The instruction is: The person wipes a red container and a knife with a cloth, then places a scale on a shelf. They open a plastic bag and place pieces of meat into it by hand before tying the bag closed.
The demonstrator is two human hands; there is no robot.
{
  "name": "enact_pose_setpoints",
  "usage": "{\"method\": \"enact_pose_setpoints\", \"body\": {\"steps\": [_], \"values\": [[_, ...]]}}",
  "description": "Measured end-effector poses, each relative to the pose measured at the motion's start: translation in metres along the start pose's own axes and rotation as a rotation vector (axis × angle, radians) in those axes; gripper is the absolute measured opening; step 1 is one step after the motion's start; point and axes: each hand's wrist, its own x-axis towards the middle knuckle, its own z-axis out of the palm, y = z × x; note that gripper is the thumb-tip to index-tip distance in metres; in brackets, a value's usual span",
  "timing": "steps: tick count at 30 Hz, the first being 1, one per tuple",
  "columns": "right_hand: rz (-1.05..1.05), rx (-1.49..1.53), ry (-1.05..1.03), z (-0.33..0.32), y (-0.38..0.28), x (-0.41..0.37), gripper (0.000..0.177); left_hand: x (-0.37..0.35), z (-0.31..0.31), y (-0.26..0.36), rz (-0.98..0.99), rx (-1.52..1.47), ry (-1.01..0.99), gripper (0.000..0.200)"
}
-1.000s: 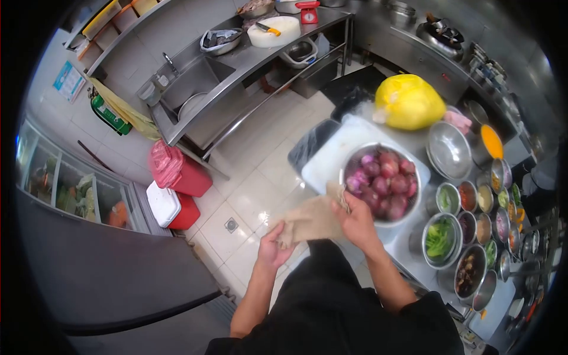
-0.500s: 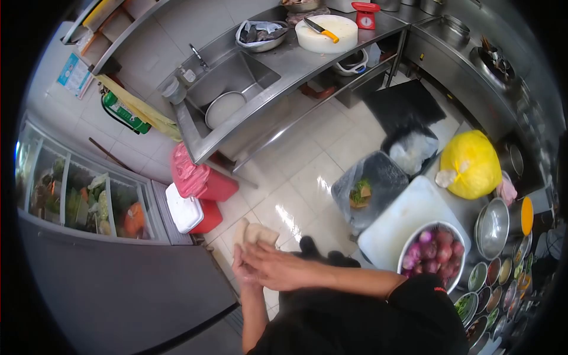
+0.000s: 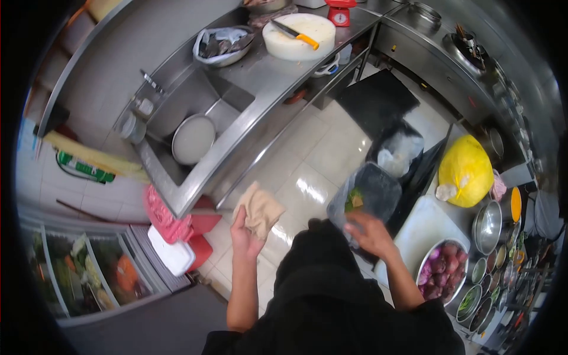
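Leftmost, the sink (image 3: 192, 97) holds a pale round basin (image 3: 193, 139). Just off its worktop edge, the left hand (image 3: 244, 236) has its grip closed on a crumpled beige cloth (image 3: 261, 210), above the floor. The right hand (image 3: 371, 235), grip open and fingers spread, is by a bag-lined bin (image 3: 381, 188) with green scraps. Rightmost, a steel bowl (image 3: 421, 271) holds red onions (image 3: 441, 272).

Left hand (image 3: 245, 235) holds crumpled beige cloth (image 3: 261, 208) up, before long steel sink counter (image 3: 260, 74). Right hand (image 3: 370, 234) at near rim of dark plastic-lined bin (image 3: 378, 189), right of cloth. Flat white cutting board (image 3: 421, 225) right of bin; round steel bowl of red onions (image 3: 442, 271) on board's near end; knotted yellow plastic bag (image 3: 468, 168) beyond board. Round white chopping block (image 3: 284, 41) on counter's far end, right of sink basin (image 3: 195, 97).
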Motion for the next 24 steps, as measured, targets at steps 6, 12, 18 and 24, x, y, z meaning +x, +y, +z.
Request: {"method": "enact_pose_setpoints", "body": {"steps": [6,12,18,24], "values": [[0.144,0.115,0.117,-0.017,0.041,0.075,0.049,0.106,0.057,0.011,-0.063,0.038,-0.006,0.057],[-0.011,0.168,0.045,-0.052,0.017,0.210,0.050,0.165,0.104,0.034,-0.004,0.038,0.027,0.061],[-0.172,0.130,0.067,-0.079,-0.029,0.324,0.050,0.232,0.118,0.067,0.040,0.026,0.103,0.060],[-0.161,0.114,0.012,-0.092,-0.029,0.387,0.050,0.324,0.146,0.100,0.014,0.091,-0.007,0.052]]}}
